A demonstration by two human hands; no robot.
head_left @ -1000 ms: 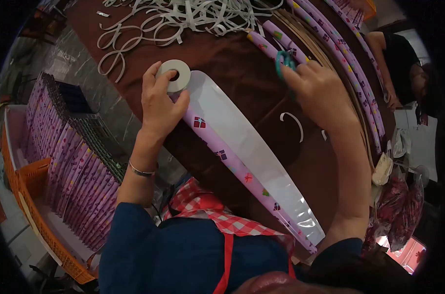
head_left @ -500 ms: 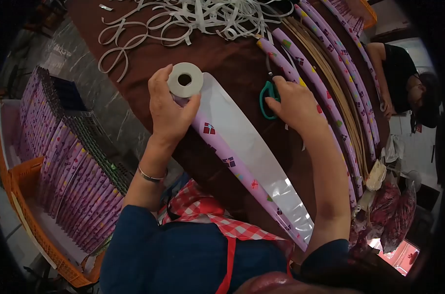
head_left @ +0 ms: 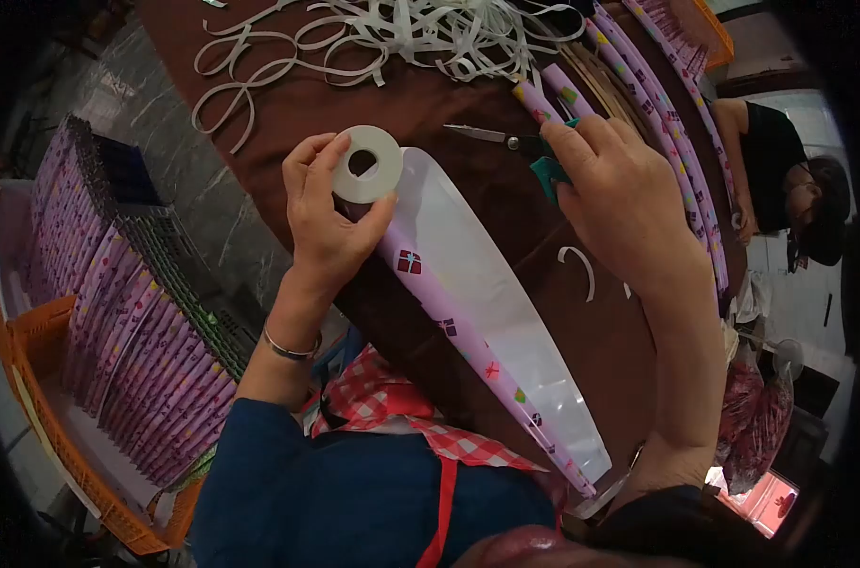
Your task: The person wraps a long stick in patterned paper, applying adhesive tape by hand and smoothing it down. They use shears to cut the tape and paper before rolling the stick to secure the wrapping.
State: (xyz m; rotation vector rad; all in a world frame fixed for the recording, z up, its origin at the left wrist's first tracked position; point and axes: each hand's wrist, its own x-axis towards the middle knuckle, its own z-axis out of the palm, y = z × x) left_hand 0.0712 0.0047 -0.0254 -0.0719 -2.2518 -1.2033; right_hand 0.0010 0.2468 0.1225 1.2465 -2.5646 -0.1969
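My left hand is closed around a cream-white tape roll with a dark hole in its middle. Directly below the roll, the upper end of a long purple printed strip meets my fingers. This strip tapers toward my body, and its pale, shiny sheet is spread out on the right side. My right hand grips scissors by their green handles, partly hidden by the fingers. Their blades point left above the brown cloth.
Tangled white ribbon strips lie at the table's far side. More purple printed strips and thin wooden slats lie at right. An orange crate holds stacked purple pieces at left. Another person sits at far right.
My right hand has picked up the scissors from the cloth and moved rightward; the blades have swung round to point left. My left hand keeps the tape roll in nearly the same place.
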